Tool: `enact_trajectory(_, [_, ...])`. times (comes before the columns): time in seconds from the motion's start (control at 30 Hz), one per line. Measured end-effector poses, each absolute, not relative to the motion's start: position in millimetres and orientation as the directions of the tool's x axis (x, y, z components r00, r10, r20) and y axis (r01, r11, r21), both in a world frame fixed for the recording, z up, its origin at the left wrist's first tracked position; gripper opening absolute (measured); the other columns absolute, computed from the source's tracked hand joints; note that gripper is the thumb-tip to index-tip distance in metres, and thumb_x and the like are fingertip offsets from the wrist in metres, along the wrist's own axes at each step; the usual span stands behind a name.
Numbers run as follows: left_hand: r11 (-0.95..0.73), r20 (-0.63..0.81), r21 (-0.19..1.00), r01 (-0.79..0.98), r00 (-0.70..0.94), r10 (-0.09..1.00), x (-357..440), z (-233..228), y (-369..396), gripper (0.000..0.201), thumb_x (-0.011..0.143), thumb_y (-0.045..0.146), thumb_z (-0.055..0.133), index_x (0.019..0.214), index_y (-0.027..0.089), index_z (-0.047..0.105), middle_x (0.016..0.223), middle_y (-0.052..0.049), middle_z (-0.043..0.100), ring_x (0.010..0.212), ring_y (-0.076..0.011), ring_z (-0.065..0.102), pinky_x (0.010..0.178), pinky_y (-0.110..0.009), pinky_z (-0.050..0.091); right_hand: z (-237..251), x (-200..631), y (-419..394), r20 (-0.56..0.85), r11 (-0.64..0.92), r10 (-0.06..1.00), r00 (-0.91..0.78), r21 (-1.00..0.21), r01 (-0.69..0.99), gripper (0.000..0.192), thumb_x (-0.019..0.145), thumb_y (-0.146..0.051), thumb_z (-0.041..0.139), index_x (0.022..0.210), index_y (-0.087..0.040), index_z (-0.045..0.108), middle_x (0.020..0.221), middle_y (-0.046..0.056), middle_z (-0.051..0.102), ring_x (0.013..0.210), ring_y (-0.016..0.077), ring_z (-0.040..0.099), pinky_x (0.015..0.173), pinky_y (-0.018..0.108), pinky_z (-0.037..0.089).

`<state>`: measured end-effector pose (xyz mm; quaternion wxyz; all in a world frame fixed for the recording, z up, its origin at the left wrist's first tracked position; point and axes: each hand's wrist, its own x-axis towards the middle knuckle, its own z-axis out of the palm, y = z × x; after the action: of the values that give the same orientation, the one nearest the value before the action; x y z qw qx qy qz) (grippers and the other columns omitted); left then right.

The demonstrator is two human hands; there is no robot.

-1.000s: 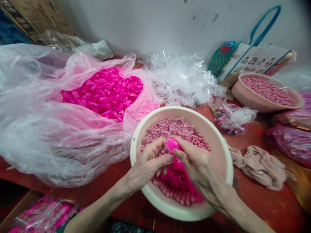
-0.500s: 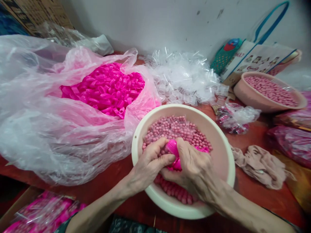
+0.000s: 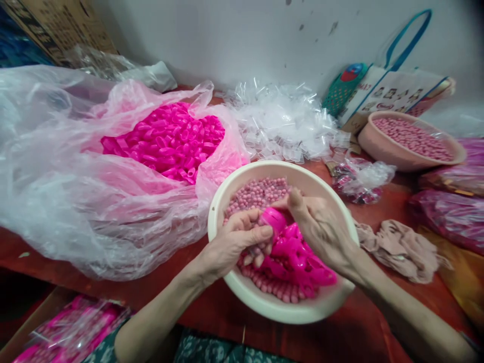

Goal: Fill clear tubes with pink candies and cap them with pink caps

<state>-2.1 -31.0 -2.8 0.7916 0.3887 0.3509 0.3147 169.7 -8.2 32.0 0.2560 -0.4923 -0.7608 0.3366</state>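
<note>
My left hand (image 3: 236,242) pinches the rounded end of a bright pink plastic piece (image 3: 291,257) over the cream basin. The piece's lower part is openwork and reaches toward the basin's right rim. My right hand (image 3: 321,222) is open beside it, thumb raised and fingers partly hidden behind the thumb and palm; whether its fingertips touch the piece I cannot tell. The cream basin (image 3: 217,212) holds pink beads (image 3: 257,194), some under clear plastic. A string of larger pink beads (image 3: 278,291) curves along the near side.
A clear bag (image 3: 132,237) of small pink plastic pieces (image 3: 174,141) stands at left. Behind the basin is a heap of clear plastic pieces (image 3: 283,121). A second bowl (image 3: 401,148) of pink beads, a crumpled cloth (image 3: 408,252) and wrapped bundles (image 3: 449,217) sit right.
My right hand has drawn away from the pink piece's rounded end and opened. The openwork part now shows more fully, while my left hand keeps its hold.
</note>
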Motion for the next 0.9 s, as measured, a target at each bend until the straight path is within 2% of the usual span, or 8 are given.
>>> enact_trajectory(0.07, [0.527,-0.322,0.826,-0.203,0.597,0.735,-3.7,-3.1,-30.9,0.023,0.080,0.034,0.064,0.087,0.015,0.052,0.063,0.001,0.059,0.039,-0.0051,0.050,0.033,-0.012,0.030,30.7,164.8,0.0,0.054,0.228,0.950,-0.307,-0.791,0.567,0.058,0.093,-0.056,0.026,0.063,-0.018,0.057,0.062,0.002,0.057,0.066,0.0159,0.057,0.065,0.028,0.042])
enact_trajectory(0.17, [0.558,-0.324,0.803,-0.212,0.631,0.705,-4.6,-4.5,-31.3,0.026,0.080,0.037,0.064,0.085,0.014,0.053,0.062,0.000,0.060,0.039,-0.0051,0.051,0.034,-0.011,0.033,23.6,149.2,5.8,-0.019,0.132,0.954,-0.300,-0.870,0.475,0.060,0.093,-0.058,0.026,0.068,-0.017,0.062,0.065,0.003,0.062,0.072,0.0166,0.059,0.071,0.029,0.042])
enact_trajectory(0.37, [0.546,-0.350,0.813,-0.204,0.579,0.737,-1.4,-4.0,-32.0,0.030,0.077,0.041,0.066,0.079,0.015,0.051,0.051,0.005,0.054,0.034,-0.0032,0.043,0.032,-0.010,0.030,13.1,131.6,2.7,-0.072,0.013,0.978,-0.197,-0.917,0.399,0.059,0.092,-0.058,0.030,0.071,-0.015,0.065,0.065,0.004,0.061,0.072,0.0177,0.058,0.071,0.030,0.042])
enact_trajectory(0.43, [0.541,-0.368,0.819,-0.192,0.548,0.751,-0.9,-4.4,-32.3,0.029,0.076,0.039,0.067,0.078,0.015,0.051,0.049,0.006,0.051,0.034,-0.0027,0.041,0.033,-0.011,0.032,11.4,131.0,1.4,-0.105,-0.019,0.969,-0.223,-0.935,0.355,0.056,0.092,-0.057,0.032,0.073,-0.015,0.065,0.067,0.004,0.061,0.072,0.0175,0.058,0.069,0.029,0.043])
enact_trajectory(0.6, [0.532,-0.377,0.829,-0.170,0.534,0.757,-1.9,-7.0,-33.2,0.036,0.079,0.037,0.064,0.105,0.014,0.053,0.048,0.008,0.048,0.034,-0.0039,0.039,0.033,-0.013,0.032,10.8,127.6,-0.7,-0.215,-0.139,0.926,-0.311,-0.958,0.249,0.051,0.093,-0.054,0.032,0.068,-0.017,0.058,0.065,0.000,0.058,0.060,0.0141,0.055,0.056,0.027,0.042])
enact_trajectory(0.73, [0.502,-0.337,0.843,-0.194,0.537,0.774,-1.2,-5.9,-32.1,0.042,0.080,0.032,0.063,0.116,0.015,0.049,0.051,0.007,0.050,0.036,-0.0047,0.040,0.035,-0.014,0.034,16.6,127.1,3.3,-0.127,-0.008,0.923,-0.364,-0.950,0.312,0.047,0.094,-0.050,0.032,0.067,-0.018,0.053,0.066,0.000,0.056,0.060,0.0127,0.052,0.059,0.027,0.041])
enact_trajectory(0.83, [0.472,-0.287,0.845,-0.251,0.532,0.797,0.2,-3.7,-30.8,0.037,0.077,0.027,0.067,0.109,0.017,0.051,0.056,0.007,0.051,0.040,-0.0051,0.044,0.040,-0.015,0.037,28.6,136.2,9.4,-0.005,0.196,0.917,-0.398,-0.864,0.463,0.047,0.095,-0.048,0.033,0.062,-0.018,0.049,0.059,-0.002,0.048,0.056,0.0107,0.044,0.055,0.026,0.034])
enact_trajectory(0.9, [0.441,-0.264,0.858,-0.263,0.511,0.818,0.8,-2.5,-30.7,0.029,0.077,0.026,0.067,0.100,0.016,0.053,0.059,0.006,0.050,0.044,-0.0045,0.044,0.042,-0.015,0.036,39.7,147.3,11.7,-0.040,0.237,0.886,-0.462,-0.818,0.525,0.047,0.093,-0.050,0.038,0.061,-0.017,0.049,0.055,-0.004,0.042,0.051,0.0093,0.037,0.050,0.026,0.027])
